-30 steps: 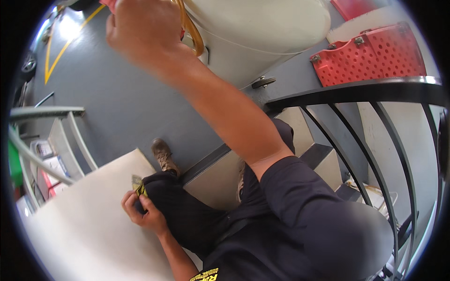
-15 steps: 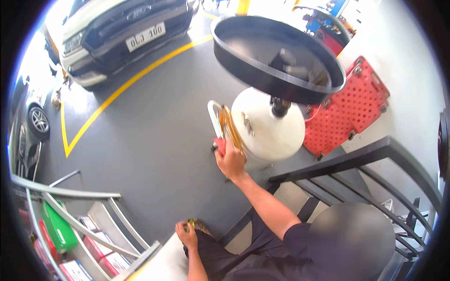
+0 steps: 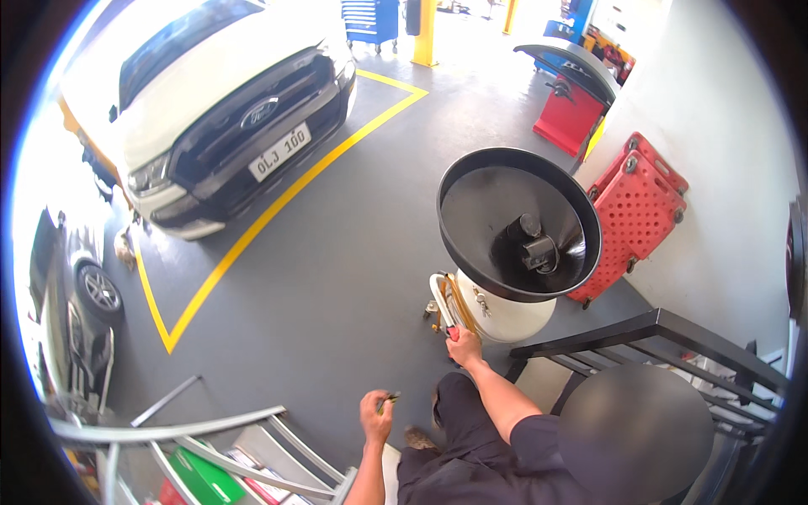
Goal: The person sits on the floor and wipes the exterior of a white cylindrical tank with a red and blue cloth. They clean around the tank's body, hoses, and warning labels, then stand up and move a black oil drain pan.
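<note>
A waste-oil drainer stands on the floor ahead and to the right, with a wide black funnel bowl [image 3: 471,223] above a white tank [image 3: 513,320]. An amber hose [image 3: 455,301] hangs in loops beside its white tubular handle [image 3: 435,290]. My right hand [image 3: 465,348] is closed round the near end of the handle, where a small red part [image 3: 454,333] shows. Raised farther left, my left hand [image 3: 375,417] pinches a small dark and yellow-green item [image 3: 386,401], too small to name. The fingers partly hide it.
A black railing [image 3: 589,337] runs along the near right. Red perforated creepers [image 3: 635,206] lean on the wall. A white pickup [image 3: 244,126] stands beyond a yellow floor line [image 3: 278,215]. Near left is a metal-framed rack [image 3: 194,429] with a green box [image 3: 204,475].
The view has shifted, bringing more of the pickup and shop into sight. My left hand has lifted away from beside my leg. My right hand keeps its hold on the handle.
</note>
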`<state>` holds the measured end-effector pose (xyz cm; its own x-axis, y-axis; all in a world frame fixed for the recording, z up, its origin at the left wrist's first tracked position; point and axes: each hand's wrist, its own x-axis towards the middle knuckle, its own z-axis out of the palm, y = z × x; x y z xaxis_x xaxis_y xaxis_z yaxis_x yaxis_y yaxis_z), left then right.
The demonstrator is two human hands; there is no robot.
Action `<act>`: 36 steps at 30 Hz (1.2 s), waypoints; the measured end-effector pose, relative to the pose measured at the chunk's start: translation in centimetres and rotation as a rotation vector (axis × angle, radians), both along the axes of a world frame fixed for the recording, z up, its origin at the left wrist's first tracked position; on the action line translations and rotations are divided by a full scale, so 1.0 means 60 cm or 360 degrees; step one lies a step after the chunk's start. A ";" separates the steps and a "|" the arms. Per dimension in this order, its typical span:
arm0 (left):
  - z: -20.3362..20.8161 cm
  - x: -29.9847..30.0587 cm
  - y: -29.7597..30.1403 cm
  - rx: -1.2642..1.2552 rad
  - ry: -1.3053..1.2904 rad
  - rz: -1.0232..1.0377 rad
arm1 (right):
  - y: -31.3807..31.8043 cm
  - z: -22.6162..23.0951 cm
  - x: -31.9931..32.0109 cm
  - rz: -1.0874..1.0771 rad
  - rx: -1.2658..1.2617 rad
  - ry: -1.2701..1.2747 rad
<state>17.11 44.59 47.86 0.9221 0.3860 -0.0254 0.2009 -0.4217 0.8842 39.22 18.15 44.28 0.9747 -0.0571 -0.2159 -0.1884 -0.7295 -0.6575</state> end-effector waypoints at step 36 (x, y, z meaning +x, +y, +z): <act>0.065 1.321 -0.065 0.1735 -0.0371 -0.3372 | 0.248 0.014 0.480 -0.1009 -0.0024 0.0162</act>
